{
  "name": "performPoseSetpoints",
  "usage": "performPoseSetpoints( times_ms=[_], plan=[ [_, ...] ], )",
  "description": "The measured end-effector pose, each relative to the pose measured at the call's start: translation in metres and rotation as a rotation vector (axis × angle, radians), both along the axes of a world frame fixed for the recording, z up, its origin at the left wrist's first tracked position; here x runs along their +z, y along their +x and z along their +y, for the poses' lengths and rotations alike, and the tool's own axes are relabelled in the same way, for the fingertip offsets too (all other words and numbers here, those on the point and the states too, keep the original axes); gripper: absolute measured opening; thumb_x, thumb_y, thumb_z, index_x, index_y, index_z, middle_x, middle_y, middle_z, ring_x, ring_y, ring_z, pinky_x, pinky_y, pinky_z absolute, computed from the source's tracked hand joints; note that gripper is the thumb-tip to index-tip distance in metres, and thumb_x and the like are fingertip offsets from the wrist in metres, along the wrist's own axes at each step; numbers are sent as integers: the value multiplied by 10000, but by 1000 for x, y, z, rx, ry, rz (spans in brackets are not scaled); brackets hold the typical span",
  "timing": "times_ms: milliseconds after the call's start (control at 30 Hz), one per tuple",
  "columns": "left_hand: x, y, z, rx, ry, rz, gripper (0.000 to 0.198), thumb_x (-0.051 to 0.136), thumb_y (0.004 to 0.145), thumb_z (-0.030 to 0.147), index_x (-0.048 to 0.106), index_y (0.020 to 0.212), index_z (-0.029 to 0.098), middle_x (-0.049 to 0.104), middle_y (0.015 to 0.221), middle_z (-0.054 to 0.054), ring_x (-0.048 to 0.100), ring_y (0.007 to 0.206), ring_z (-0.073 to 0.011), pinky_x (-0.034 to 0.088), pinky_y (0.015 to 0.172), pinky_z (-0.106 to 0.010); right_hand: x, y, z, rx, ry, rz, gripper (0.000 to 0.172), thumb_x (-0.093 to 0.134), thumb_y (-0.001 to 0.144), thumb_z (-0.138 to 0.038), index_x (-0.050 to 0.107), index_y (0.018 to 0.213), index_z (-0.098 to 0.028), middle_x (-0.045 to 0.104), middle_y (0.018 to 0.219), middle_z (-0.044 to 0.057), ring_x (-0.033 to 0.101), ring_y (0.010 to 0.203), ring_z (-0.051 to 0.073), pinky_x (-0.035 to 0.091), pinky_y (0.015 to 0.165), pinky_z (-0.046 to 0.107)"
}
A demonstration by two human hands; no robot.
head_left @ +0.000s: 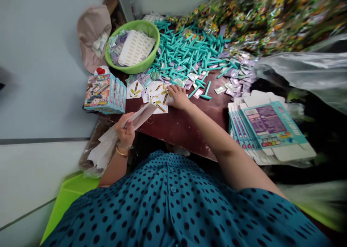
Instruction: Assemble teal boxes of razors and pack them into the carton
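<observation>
Your left hand (125, 132) gripped a folded white sheet (143, 115) over the tabletop (176, 127) near its edge. Just beyond, your right hand (178, 97) rested on printed cards (155, 91); I could not tell whether it grasped one. Farther back, teal T-shaped pieces (187, 55) lay heaped beside a green basin (134, 69).

White cards (155, 90), yellow print; lime basin (135, 69); teal shirt (162, 203), black dots.

One basin (132, 69) — printed cards (135, 90) (at least three).
</observation>
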State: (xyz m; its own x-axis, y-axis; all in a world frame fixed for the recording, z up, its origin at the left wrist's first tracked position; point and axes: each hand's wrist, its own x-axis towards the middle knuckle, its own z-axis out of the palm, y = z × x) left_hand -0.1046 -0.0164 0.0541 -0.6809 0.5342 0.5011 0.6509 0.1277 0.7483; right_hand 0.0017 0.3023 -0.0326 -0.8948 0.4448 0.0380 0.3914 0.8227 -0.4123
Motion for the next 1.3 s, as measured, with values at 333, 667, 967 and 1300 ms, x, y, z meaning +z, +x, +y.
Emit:
performPoseSetpoints(
  times_ms=[333,667,967,1300],
  plan=[
    [7,6,6,-84,18,129,420,477,1052,472,798,991,209,784,941,-76,734,885,-192,544,818,-296,-3,-16,22,15,-12,2,499,725,821,-512,664,1126,-122,657,1164,199,536,1171,420,396,1031,599],
    [12,-9,13,9,14,-4,518,492,1012,604,733,817,190,662,709,-24,581,632,-138,451,642,-271,-6,57,-13,-205,-891,435,665,834,710,-652,679,1159,-187,748,1013,78,687,831,226,597,743,374],
    [11,-8,12,-44,-1,-22,505,483,1016,602,718,843,190,649,716,-26,569,637,-138,453,642,-275,-31,111,-25,-490,-601,239,560,762,703,-716,620,828,-189,695,786,66,638,707,208,531,655,331],
    [12,-11,11,-43,10,-43,491,497,1008,610,705,832,202,574,629,5,513,572,-123,416,587,-276,70,115,-49,-163,-524,546,378,710,883,-616,733,843,-241,706,829,53,678,778,236,590,765,435]
  ],
)
